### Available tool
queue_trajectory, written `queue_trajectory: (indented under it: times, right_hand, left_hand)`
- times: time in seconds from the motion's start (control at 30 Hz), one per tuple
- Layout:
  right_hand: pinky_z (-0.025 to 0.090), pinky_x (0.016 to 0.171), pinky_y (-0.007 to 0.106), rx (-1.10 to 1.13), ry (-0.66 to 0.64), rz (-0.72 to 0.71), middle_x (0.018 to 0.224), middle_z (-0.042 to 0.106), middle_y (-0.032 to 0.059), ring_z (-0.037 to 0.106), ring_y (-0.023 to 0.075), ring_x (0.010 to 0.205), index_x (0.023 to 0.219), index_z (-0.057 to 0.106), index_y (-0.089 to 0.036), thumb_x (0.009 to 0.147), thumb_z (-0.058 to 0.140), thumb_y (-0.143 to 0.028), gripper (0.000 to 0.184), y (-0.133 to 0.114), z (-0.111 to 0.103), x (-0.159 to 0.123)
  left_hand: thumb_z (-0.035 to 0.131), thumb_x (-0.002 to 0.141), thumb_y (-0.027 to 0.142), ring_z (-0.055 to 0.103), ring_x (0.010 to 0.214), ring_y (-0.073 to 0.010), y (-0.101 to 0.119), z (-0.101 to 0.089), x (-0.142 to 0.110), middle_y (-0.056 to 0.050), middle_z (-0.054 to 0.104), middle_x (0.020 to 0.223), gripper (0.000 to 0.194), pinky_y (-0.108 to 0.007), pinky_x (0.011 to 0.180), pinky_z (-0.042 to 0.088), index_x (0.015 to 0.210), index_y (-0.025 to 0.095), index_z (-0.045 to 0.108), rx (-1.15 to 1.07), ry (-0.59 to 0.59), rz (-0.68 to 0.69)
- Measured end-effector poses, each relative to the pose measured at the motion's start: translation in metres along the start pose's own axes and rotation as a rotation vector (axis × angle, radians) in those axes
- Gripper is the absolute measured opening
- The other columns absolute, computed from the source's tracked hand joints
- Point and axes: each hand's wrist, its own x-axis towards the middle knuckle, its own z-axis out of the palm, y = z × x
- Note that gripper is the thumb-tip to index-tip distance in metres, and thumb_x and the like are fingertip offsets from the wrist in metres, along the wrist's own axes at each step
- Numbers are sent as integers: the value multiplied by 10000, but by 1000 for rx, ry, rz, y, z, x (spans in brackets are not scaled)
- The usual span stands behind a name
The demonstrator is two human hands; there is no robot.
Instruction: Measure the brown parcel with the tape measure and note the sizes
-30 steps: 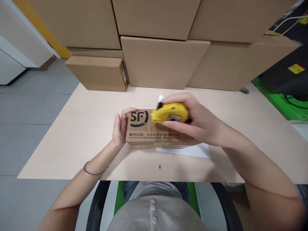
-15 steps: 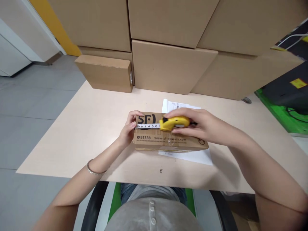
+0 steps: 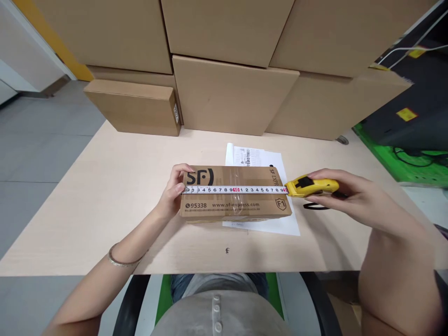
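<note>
A brown cardboard box (image 3: pixel 203 198) with SF lettering lies flat in front of me, clear tape across its middle. My left hand (image 3: pixel 174 189) grips its left end, the thumb pressing the tape's tip at that edge. The white measuring blade (image 3: pixel 259 190) runs straight along the top of the box to its right edge. Just past that edge, my right hand (image 3: pixel 345 189) is closed around the yellow tape measure (image 3: pixel 311 185), whose black strap (image 3: pixel 315 206) hangs below. Printed white paper (image 3: pixel 276 227) lies partly under the box.
Large cardboard boxes (image 3: pixel 231 98) are stacked along the back of the table (image 3: pixel 140 186), with a smaller flat carton (image 3: pixel 140 109) at their left. Dark equipment (image 3: pixel 413 107) stands on a green surface at the right. A small dark mark (image 3: pixel 227 250) shows near the front edge.
My right hand has drawn the tape measure rightward, from above the box to beyond its right end, so more blade shows. My left hand keeps its hold. The view has shifted slightly.
</note>
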Motion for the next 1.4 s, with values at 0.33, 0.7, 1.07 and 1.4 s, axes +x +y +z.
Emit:
queue_trajectory:
  times: [0.33,0.7,1.07,1.4]
  right_hand:
    - [637,679,387,-81,-21,-71,1196,786,5,771,275,923,1233,745,-445,915,775,-481,321,-5,-3,4]
    - [611,755,355,-213,-207,-273,1212,806,-1,781,253,934,1346,711,-406,965,725,-415,381,-74,7,46]
    - [518,633,328,-503,-226,-502,1213,804,106,788,272,931,1336,635,-169,1005,640,-294,354,-140,118,88]
    - [570,597,323,-154,160,-91,984,771,13,735,229,768,1219,619,-313,943,717,-517,357,-106,59,17]
  left_hand:
    - [804,802,519,670,887,-210,-2,-2,-3,11,723,1004,358,-332,754,536,1089,331,702,3,9,-18]
    - [806,798,542,669,961,-232,-5,0,-3,12,695,1032,371,-349,794,518,1072,323,684,-4,17,-18]
    - [630,930,671,629,1093,-264,-13,7,-8,-45,689,1174,462,-416,989,509,1183,297,728,151,103,158]
    - [681,923,572,589,1328,-312,-8,-17,-12,-42,654,1430,602,-489,1153,448,1496,409,589,139,-67,14]
